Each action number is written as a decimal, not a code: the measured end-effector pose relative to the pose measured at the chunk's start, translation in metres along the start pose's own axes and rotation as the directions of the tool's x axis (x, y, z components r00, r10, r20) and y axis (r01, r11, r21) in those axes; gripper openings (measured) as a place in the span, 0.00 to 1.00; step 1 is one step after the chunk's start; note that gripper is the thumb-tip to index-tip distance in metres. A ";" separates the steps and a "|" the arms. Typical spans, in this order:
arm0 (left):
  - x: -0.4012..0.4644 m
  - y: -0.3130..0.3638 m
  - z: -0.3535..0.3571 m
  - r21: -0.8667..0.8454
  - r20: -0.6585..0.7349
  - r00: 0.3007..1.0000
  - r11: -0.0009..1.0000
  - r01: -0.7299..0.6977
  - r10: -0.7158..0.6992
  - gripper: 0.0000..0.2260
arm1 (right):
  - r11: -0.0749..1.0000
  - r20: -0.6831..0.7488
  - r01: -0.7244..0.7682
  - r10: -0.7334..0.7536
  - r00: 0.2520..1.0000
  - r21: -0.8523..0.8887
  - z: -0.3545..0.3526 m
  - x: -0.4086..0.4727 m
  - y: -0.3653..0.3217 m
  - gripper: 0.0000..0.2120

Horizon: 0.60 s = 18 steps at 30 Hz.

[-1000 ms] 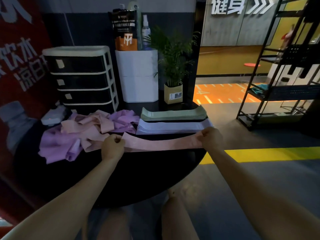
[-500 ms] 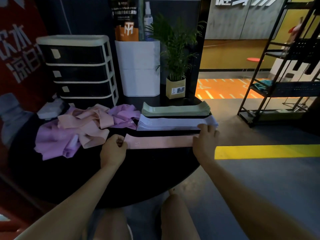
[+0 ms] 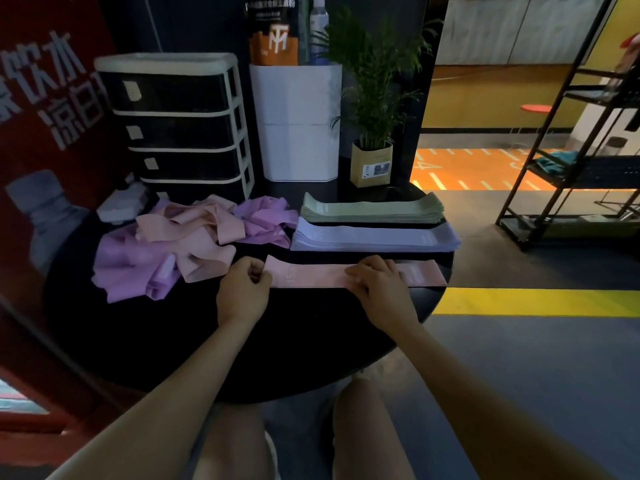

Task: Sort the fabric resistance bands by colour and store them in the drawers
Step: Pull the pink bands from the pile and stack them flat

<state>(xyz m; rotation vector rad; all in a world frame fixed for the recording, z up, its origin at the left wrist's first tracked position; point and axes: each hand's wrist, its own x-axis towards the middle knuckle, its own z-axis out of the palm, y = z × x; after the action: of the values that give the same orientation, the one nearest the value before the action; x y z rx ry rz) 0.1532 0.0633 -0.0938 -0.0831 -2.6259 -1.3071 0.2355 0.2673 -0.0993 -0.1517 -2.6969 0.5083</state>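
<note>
Head: hands (image 3: pixel 242 289) flatten (pink) band (image 3: pixel 311 276).

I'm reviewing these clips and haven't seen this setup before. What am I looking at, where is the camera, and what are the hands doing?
No robot: a head-worn camera looks down at a person's bare hands. On the round black table lie a green stack, a pale lilac stack and an unsorted pink and purple heap. The left hand pinches one end of a pink band lying flat; the right hand presses on it, fingers straight. The drawer unit stands behind, drawers closed.
</note>
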 end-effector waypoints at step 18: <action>-0.007 -0.002 -0.002 0.053 0.099 0.987 0.990 -0.129 0.123 0.11 | 1.000 0.023 -0.025 0.024 0.999 0.019 -0.002 0.000 0.000 0.12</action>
<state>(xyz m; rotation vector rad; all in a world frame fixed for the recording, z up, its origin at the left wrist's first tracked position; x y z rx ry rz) 0.1597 0.0610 -0.0952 -0.3047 -2.6862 -1.2113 0.2362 0.2682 -0.0975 -0.1750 -2.7142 0.5459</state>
